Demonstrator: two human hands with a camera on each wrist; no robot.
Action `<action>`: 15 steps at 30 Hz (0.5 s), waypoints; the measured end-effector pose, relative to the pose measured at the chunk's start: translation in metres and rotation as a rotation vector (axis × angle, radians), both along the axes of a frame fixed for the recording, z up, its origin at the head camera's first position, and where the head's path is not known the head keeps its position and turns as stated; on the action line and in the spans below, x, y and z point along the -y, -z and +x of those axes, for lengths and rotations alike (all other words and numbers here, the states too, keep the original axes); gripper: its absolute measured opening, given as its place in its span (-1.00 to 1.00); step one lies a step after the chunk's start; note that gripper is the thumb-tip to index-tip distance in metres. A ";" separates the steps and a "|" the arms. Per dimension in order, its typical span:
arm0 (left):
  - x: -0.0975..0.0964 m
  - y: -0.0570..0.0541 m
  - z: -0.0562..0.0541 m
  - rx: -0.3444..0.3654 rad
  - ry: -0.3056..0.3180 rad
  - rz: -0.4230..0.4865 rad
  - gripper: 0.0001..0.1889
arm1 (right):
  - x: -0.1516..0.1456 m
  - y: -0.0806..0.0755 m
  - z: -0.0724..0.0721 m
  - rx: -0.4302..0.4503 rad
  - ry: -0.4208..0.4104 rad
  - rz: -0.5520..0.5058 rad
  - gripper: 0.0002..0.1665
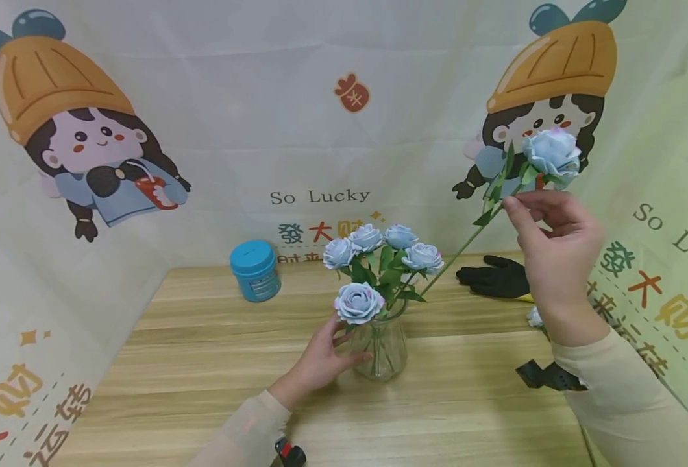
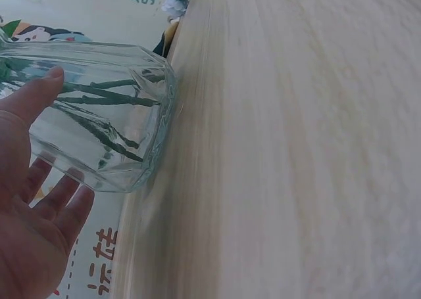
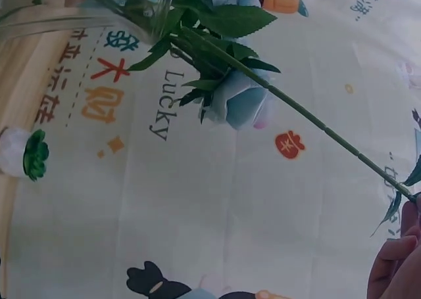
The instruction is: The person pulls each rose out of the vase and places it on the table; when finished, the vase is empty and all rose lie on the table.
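A clear glass vase [image 1: 381,350] stands on the wooden table with several light blue artificial roses [image 1: 358,303] in it. My left hand [image 1: 329,357] holds the vase from the left; in the left wrist view the thumb [image 2: 49,82] lies along the glass, with the fingers on its other side. Stems show through the glass there. Up at the right, my right hand [image 1: 560,240] pinches the stem of another blue rose [image 1: 551,154] just below its bloom. That long stem [image 3: 322,127] slants down to the vase mouth, where leaves hide its lower end.
A blue lidded tub [image 1: 255,271] sits at the back left. Near the back right lies a black glove [image 1: 492,277]. Another blue flower [image 1: 534,316] is partly hidden by my right wrist. A small potted succulent [image 3: 36,154] appears in the right wrist view. Printed cloth surrounds the table.
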State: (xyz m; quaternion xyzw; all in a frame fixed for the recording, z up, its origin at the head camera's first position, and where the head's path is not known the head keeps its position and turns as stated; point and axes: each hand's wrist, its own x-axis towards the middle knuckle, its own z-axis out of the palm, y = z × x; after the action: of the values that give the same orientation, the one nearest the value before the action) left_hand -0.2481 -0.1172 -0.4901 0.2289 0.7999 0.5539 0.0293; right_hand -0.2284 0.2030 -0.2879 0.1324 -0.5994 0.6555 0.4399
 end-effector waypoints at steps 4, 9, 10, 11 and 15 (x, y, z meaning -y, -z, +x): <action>0.000 0.000 0.000 0.014 -0.002 -0.004 0.00 | -0.013 0.006 0.003 0.088 0.084 0.077 -0.81; -0.001 0.001 -0.001 0.005 0.004 0.008 -0.01 | -0.027 0.026 0.005 0.199 0.157 0.211 -0.81; -0.001 0.001 -0.001 0.003 0.005 0.011 -0.01 | -0.030 0.031 0.006 0.221 0.161 0.231 -0.82; -0.001 0.001 -0.001 0.001 0.006 0.013 -0.01 | -0.032 0.035 0.006 0.242 0.164 0.249 -0.82; -0.001 0.002 -0.002 0.004 0.006 0.018 -0.01 | -0.044 0.053 0.007 0.335 0.184 0.341 -0.85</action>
State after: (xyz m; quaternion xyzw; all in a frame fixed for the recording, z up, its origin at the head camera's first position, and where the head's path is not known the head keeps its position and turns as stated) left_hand -0.2496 -0.1162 -0.4922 0.2302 0.7943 0.5614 0.0304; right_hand -0.2212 0.2472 -0.3408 0.0389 -0.7754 0.5150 0.3634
